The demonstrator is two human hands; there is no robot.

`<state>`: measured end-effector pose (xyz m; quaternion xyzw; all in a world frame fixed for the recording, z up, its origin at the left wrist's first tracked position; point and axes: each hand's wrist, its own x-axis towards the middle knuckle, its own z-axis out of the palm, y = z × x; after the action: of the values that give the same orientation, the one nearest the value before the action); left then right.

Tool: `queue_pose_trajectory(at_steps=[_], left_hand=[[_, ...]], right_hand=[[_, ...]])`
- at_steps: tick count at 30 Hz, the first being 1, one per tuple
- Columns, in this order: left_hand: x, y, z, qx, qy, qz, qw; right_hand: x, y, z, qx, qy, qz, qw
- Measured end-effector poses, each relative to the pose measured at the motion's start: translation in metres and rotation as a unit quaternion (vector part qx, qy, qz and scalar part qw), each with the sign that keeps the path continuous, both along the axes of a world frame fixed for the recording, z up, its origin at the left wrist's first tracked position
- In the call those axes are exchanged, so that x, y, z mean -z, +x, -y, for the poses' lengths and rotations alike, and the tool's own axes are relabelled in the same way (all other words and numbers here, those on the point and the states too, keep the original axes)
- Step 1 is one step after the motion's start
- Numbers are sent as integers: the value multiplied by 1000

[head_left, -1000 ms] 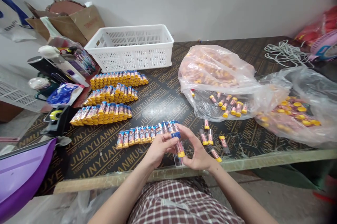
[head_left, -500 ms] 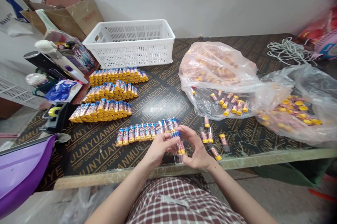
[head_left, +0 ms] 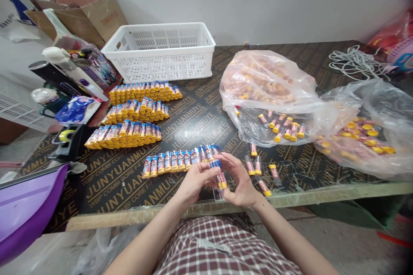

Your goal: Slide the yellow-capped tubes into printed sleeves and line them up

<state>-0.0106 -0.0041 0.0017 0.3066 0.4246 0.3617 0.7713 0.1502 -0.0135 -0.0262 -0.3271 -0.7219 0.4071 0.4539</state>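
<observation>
Bench [head_left: 196, 131]: dark, lettered JUNYUANMUYE
Left hand [head_left: 195, 181]: grip pinching the yellow-capped tube [head_left: 221, 177]
Right hand [head_left: 241, 183]: curled beside it, exact grip hidden
Tube: between hands, partly finger-covered, label too small
Plastic bag [head_left: 264, 78]: cloudy film blurs contents

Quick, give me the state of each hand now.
Left hand: closed, fingers pinching the blue-capped end of a small tube.
Right hand: curled around the same tube.
</observation>
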Motion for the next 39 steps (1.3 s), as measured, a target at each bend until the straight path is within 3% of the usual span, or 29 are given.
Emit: queue_pose_trajectory(at_steps=[4,7,9,11,14,19,21,23,24,26,29,31,33,39], left_hand=[[2,-3,-4,-7,11,-15,1000],[6,-19,-17,-62,53,-106,991],[11,-34,-28,-123,107,-226,960],[19,-47,-38,-155,168,-353,907],[31,-58,-47,-124,227,-478,840],[37,-55,-45,-81,266,-554,785],[34,-50,-37,-104,285,-576,759],[32,-40,-24,-105,315,-570,751],[32,-33,-16,-77,338,-557,755],[35,-17,-1,37,377,-539,753],[42,5,14,205,351,-592,696],[47,13,17,251,321,-634,657],[50,15,16,262,319,-648,640],[53,10,13,268,322,-638,646]], right_hand=[[-4,2,-2,-16,-11,25,999],[-6,10,-7,2,-21,42,999],[-5,18,-12,45,-16,34,998],[-1,26,-17,98,-11,28,995],[4,36,-25,162,-12,57,985],[9,56,-36,257,24,126,958],[15,68,-42,310,43,162,936],[24,83,-50,366,48,215,904],[30,90,-54,390,39,252,885],[41,101,-61,419,-1,340,842],[53,109,-68,410,-60,431,802],[57,109,-70,391,-75,442,804],[58,108,-69,381,-76,430,815],[44,102,-62,380,-44,357,852]])
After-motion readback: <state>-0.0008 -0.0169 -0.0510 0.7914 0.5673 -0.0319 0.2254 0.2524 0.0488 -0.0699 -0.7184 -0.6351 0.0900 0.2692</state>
